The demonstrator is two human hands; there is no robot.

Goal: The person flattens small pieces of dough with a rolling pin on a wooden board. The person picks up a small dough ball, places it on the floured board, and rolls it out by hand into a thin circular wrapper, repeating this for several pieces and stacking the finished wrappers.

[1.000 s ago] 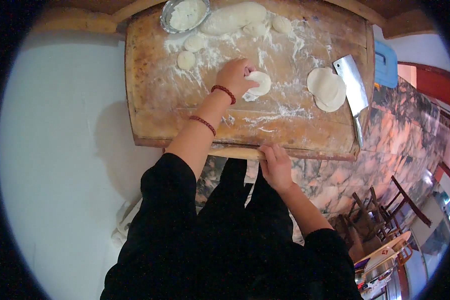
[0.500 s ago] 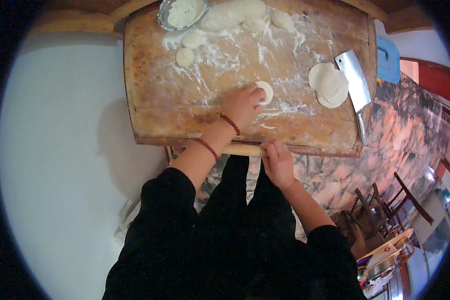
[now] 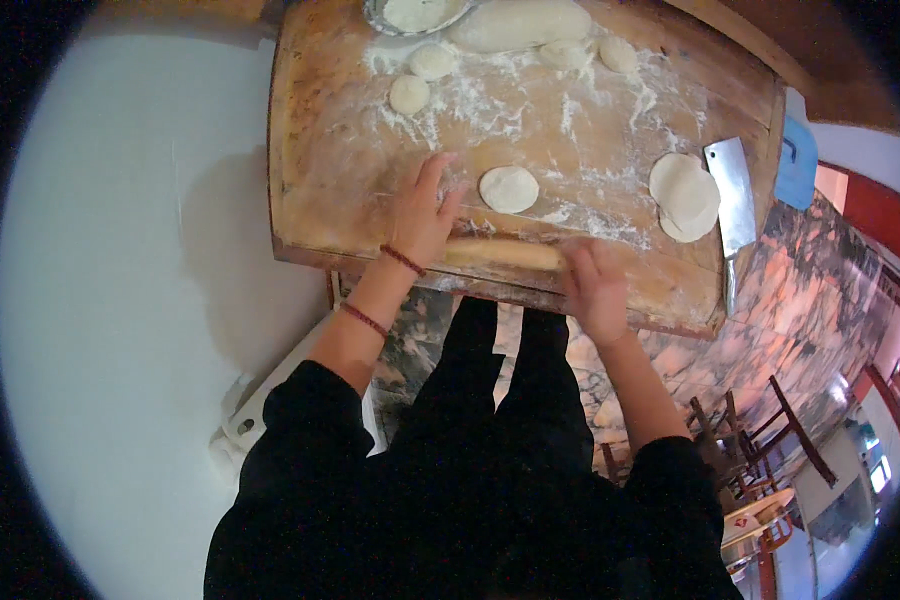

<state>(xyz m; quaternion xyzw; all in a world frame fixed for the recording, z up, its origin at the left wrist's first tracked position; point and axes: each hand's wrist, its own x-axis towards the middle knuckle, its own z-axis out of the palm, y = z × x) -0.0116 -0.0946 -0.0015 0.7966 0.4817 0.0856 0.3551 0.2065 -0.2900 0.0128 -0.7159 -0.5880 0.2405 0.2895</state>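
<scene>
A small round of dough (image 3: 509,190) lies flat on the floured wooden board (image 3: 340,210), apart from both hands. My left hand (image 3: 427,212) hovers just left of it, fingers spread and holding nothing. Between that round and the board's near edge is a wooden rolling pin (image 3: 500,252), slightly blurred. Its right end is gripped by my right hand (image 3: 596,290); the left end reaches near my left wrist. Over to the right rests a stack of thin dough wrappers (image 3: 686,198), overlapping one another.
A cleaver (image 3: 733,195) lies at the board's right side, handle toward me. Along the far side are a bowl of flour (image 3: 416,12), a thick dough log (image 3: 520,25) and several dough pieces (image 3: 409,95). Beyond the right edge sits a blue plastic item (image 3: 797,165).
My left hand has let go of the dough round and moved left, opening its fingers. My right hand has lifted the rolling pin from the near edge onto the board.
</scene>
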